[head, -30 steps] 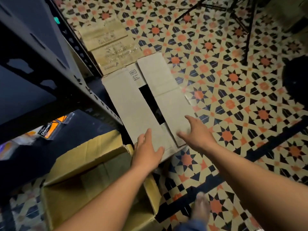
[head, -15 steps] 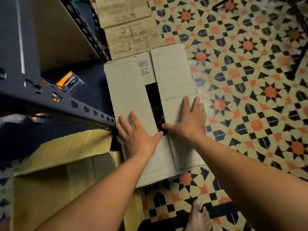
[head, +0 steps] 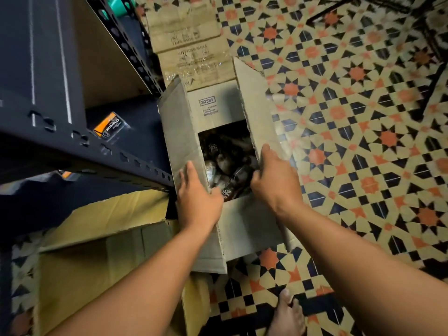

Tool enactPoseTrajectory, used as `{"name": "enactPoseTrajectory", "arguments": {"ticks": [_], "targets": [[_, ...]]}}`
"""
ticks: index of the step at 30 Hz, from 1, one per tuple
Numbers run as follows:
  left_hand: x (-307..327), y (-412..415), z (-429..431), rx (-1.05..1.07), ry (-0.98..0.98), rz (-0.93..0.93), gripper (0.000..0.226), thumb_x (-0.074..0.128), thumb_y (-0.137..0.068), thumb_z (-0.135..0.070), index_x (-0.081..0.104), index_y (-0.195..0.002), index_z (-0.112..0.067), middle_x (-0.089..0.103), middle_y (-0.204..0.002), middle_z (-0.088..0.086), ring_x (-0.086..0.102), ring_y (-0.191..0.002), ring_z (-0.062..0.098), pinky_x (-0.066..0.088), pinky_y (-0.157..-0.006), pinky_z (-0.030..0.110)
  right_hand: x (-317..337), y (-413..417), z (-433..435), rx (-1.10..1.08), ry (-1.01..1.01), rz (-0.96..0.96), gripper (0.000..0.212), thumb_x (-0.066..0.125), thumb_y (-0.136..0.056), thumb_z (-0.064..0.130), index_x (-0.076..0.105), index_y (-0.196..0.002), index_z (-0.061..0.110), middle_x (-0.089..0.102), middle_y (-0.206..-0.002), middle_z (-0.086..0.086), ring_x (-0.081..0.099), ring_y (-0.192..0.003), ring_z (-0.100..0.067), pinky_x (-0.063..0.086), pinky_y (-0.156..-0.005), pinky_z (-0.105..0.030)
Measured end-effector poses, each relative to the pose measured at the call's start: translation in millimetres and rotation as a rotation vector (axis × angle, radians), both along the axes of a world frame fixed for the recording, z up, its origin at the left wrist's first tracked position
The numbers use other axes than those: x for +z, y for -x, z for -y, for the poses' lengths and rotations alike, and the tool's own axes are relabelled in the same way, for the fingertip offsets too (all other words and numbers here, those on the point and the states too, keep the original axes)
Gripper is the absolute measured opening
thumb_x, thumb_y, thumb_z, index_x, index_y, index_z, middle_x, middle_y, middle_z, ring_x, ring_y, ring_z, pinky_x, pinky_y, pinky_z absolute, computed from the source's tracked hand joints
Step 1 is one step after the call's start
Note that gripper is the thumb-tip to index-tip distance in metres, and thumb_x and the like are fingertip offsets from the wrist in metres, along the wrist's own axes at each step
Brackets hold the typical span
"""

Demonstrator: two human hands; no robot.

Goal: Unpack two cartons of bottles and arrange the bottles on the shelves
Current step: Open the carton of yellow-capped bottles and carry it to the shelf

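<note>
A carton (head: 244, 229) stands on the tiled floor (head: 363, 166), close against the front of a dark metal shelf rack (head: 72, 146). Its two long flaps are lifted apart, and dark bottles (head: 228, 163) lie packed inside in shadow; their number cannot be told.

The left hand (head: 197, 202) holds the left flap (head: 179, 132) at its inner edge, the fingers (head: 189, 169) laid along the cardboard and the thumb hooked over the edge. The right hand (head: 275, 181) holds the right flap (head: 254, 103), its fingers (head: 257, 177) curled under the edge and the thumb pointing up along it.

The left flap tilts toward the rack's perforated shelf edge, just beside it, so the rack crowds that side. On the shelf behind it lies an orange and black packet (head: 109, 126).

A second carton (head: 101, 253), yellowish and open, sits under the left forearm, touching the first one's near left corner. Beyond the far end sits a third carton (head: 189, 44), closed and printed, right against it. A bare foot (head: 288, 314) stands on the floor at the bottom edge, and thin black stand legs (head: 339, 9) cross the tiles at the top right.
</note>
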State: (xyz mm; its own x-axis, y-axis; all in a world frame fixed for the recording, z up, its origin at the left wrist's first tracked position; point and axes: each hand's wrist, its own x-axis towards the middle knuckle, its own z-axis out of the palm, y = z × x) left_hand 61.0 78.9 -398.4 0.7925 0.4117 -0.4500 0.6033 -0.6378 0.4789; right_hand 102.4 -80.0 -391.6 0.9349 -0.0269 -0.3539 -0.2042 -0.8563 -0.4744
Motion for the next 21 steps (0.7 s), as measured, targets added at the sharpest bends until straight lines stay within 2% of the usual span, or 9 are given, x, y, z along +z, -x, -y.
{"name": "enactPoseTrajectory", "arguments": {"ticks": [2, 3, 6, 8, 9, 11, 15, 18, 21], "targets": [[9.3, 3.5, -8.0, 0.010, 0.011, 0.003, 0.085, 0.061, -0.094, -0.019, 0.010, -0.161, -0.034, 0.039, -0.158, 0.001, 0.038, -0.142, 0.031, 0.044, -0.107, 0.044, 12.5, 1.4, 11.2, -0.085, -0.042, 0.035, 0.044, 0.049, -0.081, 0.006, 0.049, -0.123, 0.017, 0.063, -0.092, -0.015, 0.060, -0.086, -0.043, 0.047, -0.068, -0.040], [13.8, 5.0, -11.6, 0.015, 0.014, -0.009, 0.084, 0.059, -0.094, -0.017, 0.010, -0.160, -0.038, 0.049, -0.148, 0.001, 0.045, -0.134, 0.031, 0.049, -0.095, 0.040, 18.1, 2.9, 16.3, -0.118, -0.054, 0.027, 0.049, 0.049, -0.079, 0.003, 0.051, -0.124, 0.022, 0.063, -0.086, -0.013, 0.060, -0.082, -0.041, 0.048, -0.066, -0.039], [27.0, 6.3, -24.0, 0.069, 0.040, -0.044, 0.085, 0.052, -0.093, -0.008, 0.013, -0.157, -0.048, 0.060, -0.128, 0.004, 0.059, -0.091, 0.021, 0.046, -0.062, 0.028, 35.4, 10.9, 24.4, -0.157, -0.059, -0.022, 0.071, 0.049, -0.079, -0.001, 0.049, -0.141, 0.034, 0.057, -0.086, -0.006, 0.059, -0.088, -0.038, 0.049, -0.070, -0.038], [35.0, 7.3, -33.9, 0.087, 0.050, -0.052, 0.083, 0.049, -0.092, -0.005, 0.019, -0.156, -0.048, 0.062, -0.128, 0.002, 0.052, -0.071, 0.008, 0.039, -0.050, 0.023, 43.5, 13.1, 28.8, -0.202, -0.083, -0.039, 0.074, 0.049, -0.083, -0.002, 0.047, -0.147, 0.036, 0.044, -0.089, 0.002, 0.059, -0.096, -0.040, 0.053, -0.079, -0.042], [37.7, 8.3, -38.4, 0.079, 0.053, -0.057, 0.082, 0.049, -0.092, -0.004, 0.022, -0.155, -0.047, 0.063, -0.126, 0.001, 0.050, -0.068, 0.006, 0.039, -0.049, 0.022, 44.7, 13.4, 31.8, -0.213, -0.084, -0.038, 0.074, 0.049, -0.084, -0.001, 0.047, -0.147, 0.036, 0.039, -0.092, 0.005, 0.058, -0.098, -0.040, 0.053, -0.083, -0.041], [41.8, 10.9, -43.4, 0.030, 0.051, -0.066, 0.081, 0.048, -0.091, -0.004, 0.023, -0.155, -0.047, 0.066, -0.122, -0.001, 0.053, -0.069, 0.008, 0.041, -0.051, 0.022, 43.1, 16.5, 39.2, -0.221, -0.066, -0.028, 0.072, 0.048, -0.084, -0.001, 0.050, -0.146, 0.035, 0.040, -0.092, 0.008, 0.056, -0.093, -0.034, 0.048, -0.077, -0.035], [40.8, 11.8, -37.6, -0.088, 0.051, -0.075, 0.083, 0.050, -0.092, -0.006, 0.019, -0.155, -0.049, 0.067, -0.121, -0.005, 0.062, -0.082, 0.019, 0.051, -0.058, 0.029, 36.8, 37.6, 53.3, -0.282, -0.063, -0.035, 0.068, 0.048, -0.084, -0.001, 0.052, -0.142, 0.034, 0.065, -0.104, -0.007, 0.052, -0.083, -0.028, 0.040, -0.070, -0.031], [37.4, 11.7, -28.1, -0.174, 0.022, -0.071, 0.086, 0.052, -0.090, -0.008, 0.017, -0.154, -0.053, 0.067, -0.121, -0.002, 0.064, -0.090, 0.026, 0.058, -0.069, 0.037, 33.7, 64.7, 62.9, -0.321, -0.053, -0.036, 0.059, 0.048, -0.086, 0.001, 0.054, -0.138, 0.030, 0.067, -0.094, -0.007, 0.058, -0.081, -0.029, 0.047, -0.070, -0.034], [38.1, 10.3, -22.4, -0.194, 0.069, -0.065, 0.083, 0.054, -0.092, -0.007, 0.021, -0.154, -0.051, 0.065, -0.127, -0.008, 0.064, -0.095, 0.020, 0.058, -0.074, 0.036, 32.2, 85.6, 75.9, -0.348, -0.063, -0.063, 0.050, 0.052, -0.092, 0.005, 0.052, -0.138, 0.026, 0.065, -0.091, -0.003, 0.060, -0.080, -0.025, 0.053, -0.072, -0.036]]}}
